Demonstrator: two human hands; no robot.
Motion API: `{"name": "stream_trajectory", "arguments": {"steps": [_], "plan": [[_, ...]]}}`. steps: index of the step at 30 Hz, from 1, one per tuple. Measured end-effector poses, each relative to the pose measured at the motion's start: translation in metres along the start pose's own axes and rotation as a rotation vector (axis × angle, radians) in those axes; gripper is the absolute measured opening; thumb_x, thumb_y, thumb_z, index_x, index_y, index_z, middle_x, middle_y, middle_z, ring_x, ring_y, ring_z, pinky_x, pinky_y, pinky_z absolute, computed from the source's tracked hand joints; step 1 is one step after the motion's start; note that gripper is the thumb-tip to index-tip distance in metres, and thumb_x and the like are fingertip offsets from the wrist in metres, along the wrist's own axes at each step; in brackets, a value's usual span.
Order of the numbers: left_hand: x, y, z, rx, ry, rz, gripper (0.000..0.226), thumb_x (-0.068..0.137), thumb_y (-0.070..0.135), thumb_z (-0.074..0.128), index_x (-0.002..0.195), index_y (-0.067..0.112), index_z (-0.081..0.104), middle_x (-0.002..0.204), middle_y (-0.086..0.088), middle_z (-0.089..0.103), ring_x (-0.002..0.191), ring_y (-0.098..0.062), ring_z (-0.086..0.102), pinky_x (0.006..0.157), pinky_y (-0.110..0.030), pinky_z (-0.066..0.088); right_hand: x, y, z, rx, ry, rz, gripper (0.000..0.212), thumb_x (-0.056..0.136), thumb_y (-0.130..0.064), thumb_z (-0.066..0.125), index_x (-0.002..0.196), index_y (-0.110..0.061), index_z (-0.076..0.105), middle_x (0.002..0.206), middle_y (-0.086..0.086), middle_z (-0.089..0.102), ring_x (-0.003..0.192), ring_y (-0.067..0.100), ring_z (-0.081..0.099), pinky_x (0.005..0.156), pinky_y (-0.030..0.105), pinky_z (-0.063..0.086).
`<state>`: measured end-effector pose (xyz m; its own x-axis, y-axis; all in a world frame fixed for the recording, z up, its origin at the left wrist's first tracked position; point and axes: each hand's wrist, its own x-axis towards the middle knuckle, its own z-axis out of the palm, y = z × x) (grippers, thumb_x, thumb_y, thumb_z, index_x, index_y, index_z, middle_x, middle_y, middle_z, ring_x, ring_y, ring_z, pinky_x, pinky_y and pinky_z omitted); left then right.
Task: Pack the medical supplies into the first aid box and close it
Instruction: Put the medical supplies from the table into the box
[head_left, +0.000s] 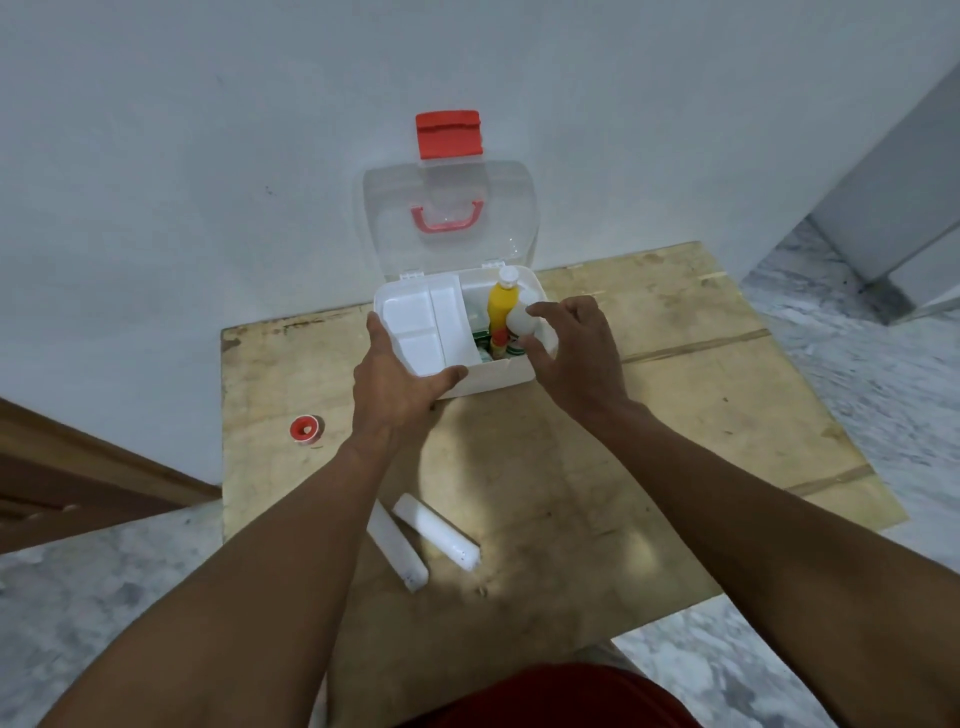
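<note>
Here left hand (400, 384) spread, gripping first aid box (498, 376) corner; right hand (571, 353) pinching white bottle (521, 321).

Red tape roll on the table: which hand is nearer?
Left. The left hand grips the first aid box's near-left corner, just right of the red tape roll. The right hand is over the box's right side, farther away.
</note>
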<state>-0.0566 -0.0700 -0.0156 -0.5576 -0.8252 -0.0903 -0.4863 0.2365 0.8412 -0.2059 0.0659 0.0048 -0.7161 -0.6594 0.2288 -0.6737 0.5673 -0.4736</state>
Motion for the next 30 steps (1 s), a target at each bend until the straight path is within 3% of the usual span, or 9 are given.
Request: {"name": "stream_trajectory", "arguments": {"steps": [4,8,12,16,24,26,30], "plan": [[0.0,0.001,0.0,0.003,-0.009,-0.01,0.111,0.066,0.042,0.088,0.149,0.017,0.018,0.135,-0.006,0.054,0.122,-0.029,0.053,0.086,-0.029,0.044,-0.047,-0.02,0.007,0.091,-0.003,0.047,0.023,0.086,-0.022,0.066,0.108,-0.015,0.064,0.103,0.008,0.059,0.084,0.023,0.062,0.069,0.032,0.053],[-0.001,0.004,-0.002,0.013,-0.032,-0.024,0.112,0.068,0.043,0.087,0.15,0.015,0.016,0.139,-0.005,0.053,0.124,-0.028,0.051,0.084,-0.025,0.039,-0.108,-0.043,0.027,0.131,-0.25,0.068,0.021,0.089,-0.022,0.063,0.107,-0.012,0.063,0.106,0.007,0.06,0.083,0.024,0.062,0.074,0.039,0.054],[-0.002,0.006,-0.002,0.021,-0.05,-0.045,0.111,0.068,0.042,0.087,0.149,0.015,0.016,0.137,-0.004,0.053,0.123,-0.026,0.052,0.082,-0.025,0.04,-0.144,-0.065,0.038,0.157,-0.354,0.083,0.032,0.09,-0.033,0.062,0.115,-0.014,0.058,0.111,0.006,0.058,0.095,0.022,0.06,0.078,0.033,0.051],[-0.004,0.007,-0.003,0.05,-0.061,-0.07,0.118,0.069,0.046,0.085,0.154,0.014,0.01,0.141,-0.007,0.05,0.126,-0.027,0.049,0.087,-0.028,0.042,-0.164,-0.075,0.047,0.027,-0.457,0.047,0.052,0.086,-0.049,0.062,0.122,-0.014,0.05,0.116,0.008,0.053,0.105,0.025,0.051,0.084,0.041,0.049],[-0.003,0.008,-0.002,0.082,-0.064,-0.113,0.122,0.073,0.049,0.082,0.157,0.013,0.0,0.151,-0.007,0.041,0.134,-0.026,0.043,0.09,-0.023,0.037,-0.173,-0.087,0.067,-0.19,-0.442,-0.019,0.076,0.078,-0.073,0.053,0.121,-0.012,0.05,0.117,0.01,0.053,0.108,0.029,0.051,0.082,0.044,0.044],[-0.003,0.008,-0.002,0.083,-0.073,-0.122,0.123,0.073,0.049,0.081,0.157,0.013,-0.002,0.152,-0.007,0.039,0.135,-0.026,0.041,0.094,-0.024,0.037,-0.174,-0.09,0.072,-0.196,-0.452,-0.006,0.071,0.079,-0.069,0.057,0.12,-0.011,0.05,0.115,0.01,0.052,0.107,0.029,0.051,0.082,0.043,0.044],[-0.003,0.007,-0.003,0.059,-0.069,-0.105,0.122,0.072,0.047,0.083,0.157,0.013,0.001,0.147,-0.005,0.045,0.131,-0.023,0.046,0.083,-0.019,0.035,-0.168,-0.086,0.074,-0.128,-0.493,0.07,0.051,0.084,-0.045,0.065,0.118,-0.011,0.051,0.115,0.008,0.053,0.108,0.028,0.051,0.085,0.043,0.045]]}}
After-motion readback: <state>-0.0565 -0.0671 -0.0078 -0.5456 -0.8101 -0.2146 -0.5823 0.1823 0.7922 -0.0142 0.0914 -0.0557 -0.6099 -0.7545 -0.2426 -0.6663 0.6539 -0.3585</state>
